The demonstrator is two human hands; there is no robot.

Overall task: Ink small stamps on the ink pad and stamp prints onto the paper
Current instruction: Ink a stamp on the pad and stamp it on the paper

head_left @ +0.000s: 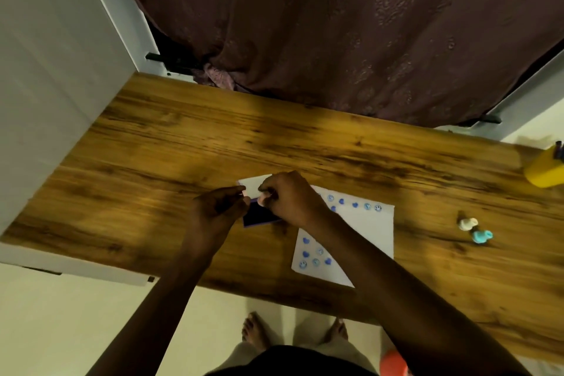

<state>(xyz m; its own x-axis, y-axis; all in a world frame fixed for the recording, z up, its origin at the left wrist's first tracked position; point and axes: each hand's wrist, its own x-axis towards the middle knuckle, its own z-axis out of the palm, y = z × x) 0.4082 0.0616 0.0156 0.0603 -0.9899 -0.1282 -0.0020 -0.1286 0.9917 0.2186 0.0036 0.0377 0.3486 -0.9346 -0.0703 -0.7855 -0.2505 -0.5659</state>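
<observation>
Over the ink pad (259, 217) my right hand (290, 198) pinches a small stamp (263, 200), left hand (219, 207) steadying the pad's edge; inking now, I judge, next pressing onto the paper (366, 223).

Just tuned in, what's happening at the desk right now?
A person stands at a wooden table, both hands over a dark ink pad. The right hand pinches a small pale stamp at the pad's far edge, while the left hand steadies the pad. The paper beside it already carries blue prints. Two more stamps, white and turquoise, lie unused to the right.
</observation>
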